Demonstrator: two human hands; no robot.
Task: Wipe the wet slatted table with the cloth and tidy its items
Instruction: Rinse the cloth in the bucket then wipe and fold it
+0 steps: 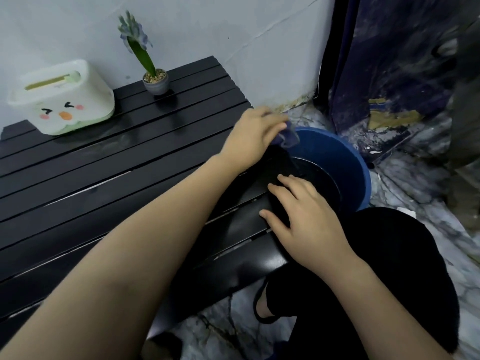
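A black slatted table [109, 172] fills the left and middle of the view, its surface shiny with wet patches. My left hand [250, 137] reaches across to the table's right end and grips a blue-grey cloth [287, 137], which hangs over the rim of a blue bucket [353, 162]. My right hand [304, 211] rests flat on the table's right edge, its fingers spread and straight. A white tissue box [62, 98] with a cartoon face stands at the table's back left. A small potted plant [155, 83] with a purple flower stands at the back middle.
The blue bucket holds dark water and sits on the marbled floor [405, 183] just right of the table. A pale wall runs behind the table. A dark door or panel [389, 74] stands at the back right. My dark-clothed knee [376, 268] and sandalled foot are below the table.
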